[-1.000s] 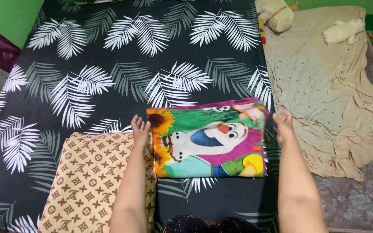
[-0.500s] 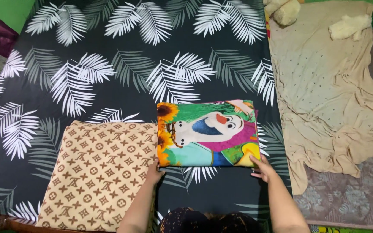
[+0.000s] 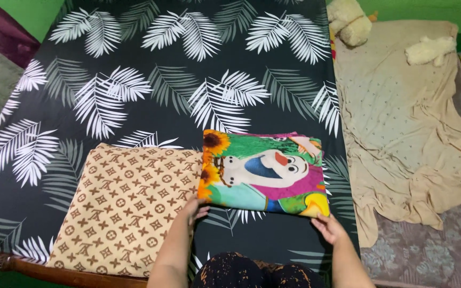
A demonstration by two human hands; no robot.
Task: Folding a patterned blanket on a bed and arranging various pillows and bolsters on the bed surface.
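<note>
cartoon-print folded blanket (image 3: pixel 265 173) beside a tan patterned one (image 3: pixel 126 202) on a leaf-print bed (image 3: pixel 134 80).
left hand (image 3: pixel 194 207) and right hand (image 3: pixel 327 228) pinch its near corners; fingertips hidden underneath.

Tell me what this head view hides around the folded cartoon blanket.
- Left hand fingertips: tucked under the folded cartoon blanket, so its grip is unclear.
- Right hand fingertips: under the blanket's near corner.
- Tan patterned fabric: near end hidden by the left forearm.
- Beige sheet: cut off by the right edge.
</note>
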